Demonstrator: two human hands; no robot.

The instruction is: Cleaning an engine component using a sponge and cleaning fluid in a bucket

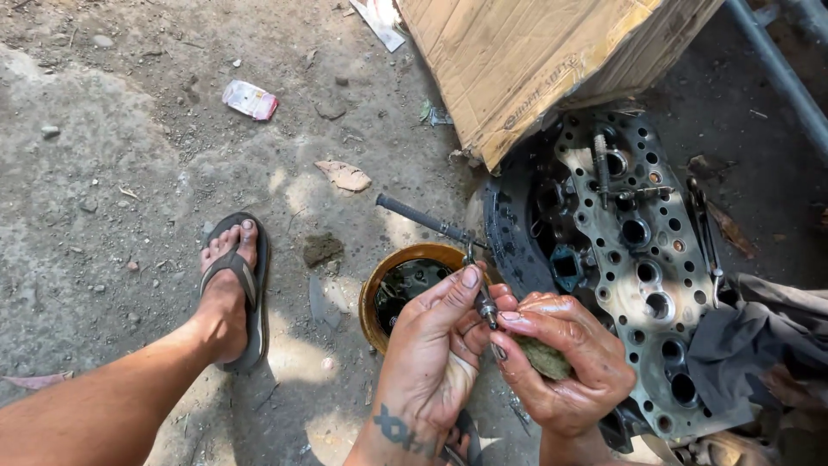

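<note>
My left hand pinches a thin metal engine part, a rod-like valve piece, between thumb and fingers. My right hand, oily, presses a dirty green scouring pad against the lower end of that piece. Both hands meet above a round rusty tin holding dark liquid. To the right lies a grey metal cylinder head full of holes, resting on a black tyre.
A dark-handled tool lies across the tin's far side. A cardboard box stands at the back. A dark cloth lies at the right. My leg and sandalled foot rest on the dirt ground at the left, among litter and stones.
</note>
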